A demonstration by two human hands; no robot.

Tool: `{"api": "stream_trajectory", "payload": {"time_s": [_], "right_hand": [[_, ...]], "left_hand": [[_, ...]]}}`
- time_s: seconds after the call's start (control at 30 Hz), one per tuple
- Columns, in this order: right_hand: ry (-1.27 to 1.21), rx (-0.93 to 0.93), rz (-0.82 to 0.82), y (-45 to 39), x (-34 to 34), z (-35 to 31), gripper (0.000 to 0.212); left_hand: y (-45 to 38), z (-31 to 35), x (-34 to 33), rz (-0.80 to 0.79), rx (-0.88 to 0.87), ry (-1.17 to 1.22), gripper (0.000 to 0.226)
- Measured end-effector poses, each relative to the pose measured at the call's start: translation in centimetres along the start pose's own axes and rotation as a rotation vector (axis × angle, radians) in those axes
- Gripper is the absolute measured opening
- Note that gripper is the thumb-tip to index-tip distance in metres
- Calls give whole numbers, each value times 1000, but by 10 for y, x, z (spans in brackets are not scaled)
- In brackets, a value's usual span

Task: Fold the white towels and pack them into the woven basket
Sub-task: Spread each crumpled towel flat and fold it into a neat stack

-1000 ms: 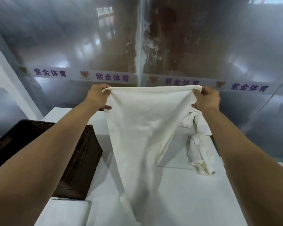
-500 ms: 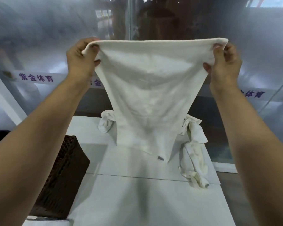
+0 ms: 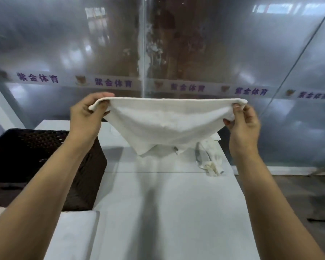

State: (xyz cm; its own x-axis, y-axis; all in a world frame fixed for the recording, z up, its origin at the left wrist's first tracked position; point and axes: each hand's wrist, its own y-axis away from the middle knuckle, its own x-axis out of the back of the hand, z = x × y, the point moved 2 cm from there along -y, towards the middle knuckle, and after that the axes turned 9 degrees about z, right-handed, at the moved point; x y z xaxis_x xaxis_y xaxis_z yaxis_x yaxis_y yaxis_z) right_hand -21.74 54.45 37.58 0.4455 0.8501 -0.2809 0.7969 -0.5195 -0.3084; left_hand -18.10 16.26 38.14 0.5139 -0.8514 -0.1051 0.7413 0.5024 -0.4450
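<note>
White table (image 3: 167, 212) before glass wall (image 3: 195, 44), towel (image 3: 165, 124) held stretched above table, top corners pinched by left hand (image 3: 86, 117) and right hand (image 3: 242, 122), woven basket (image 3: 36, 156) at left, crumpled towel (image 3: 210, 158) lying at right.

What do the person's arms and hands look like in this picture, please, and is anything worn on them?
Both forearms are bare right up to the bottom edge of the picture, with no sleeves in view. The left hand and the right hand wear no gloves. No watch, ring or bracelet shows. The fingernails look short.
</note>
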Motion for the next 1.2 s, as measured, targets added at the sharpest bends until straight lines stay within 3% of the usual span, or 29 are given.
{"api": "stream_trajectory", "payload": {"time_s": [0.17,0.5,0.87,0.97,1.2], "right_hand": [[71,-56,76,108,65,17,11],[209,-222,247,258,182,44,9],[508,-321,208,304,266,52,11],[511,-339,165,304,276,53,13],[491,-428,90,299,274,65,24]], "left_hand": [[106,-11,65,-93,81,-35,35],[293,-27,146,-255,324,-259,16],[383,-38,149,-189,481,-439,10],[396,-40,148,-148,493,-496,1],[402,-51,145,-136,477,-582,14]]}}
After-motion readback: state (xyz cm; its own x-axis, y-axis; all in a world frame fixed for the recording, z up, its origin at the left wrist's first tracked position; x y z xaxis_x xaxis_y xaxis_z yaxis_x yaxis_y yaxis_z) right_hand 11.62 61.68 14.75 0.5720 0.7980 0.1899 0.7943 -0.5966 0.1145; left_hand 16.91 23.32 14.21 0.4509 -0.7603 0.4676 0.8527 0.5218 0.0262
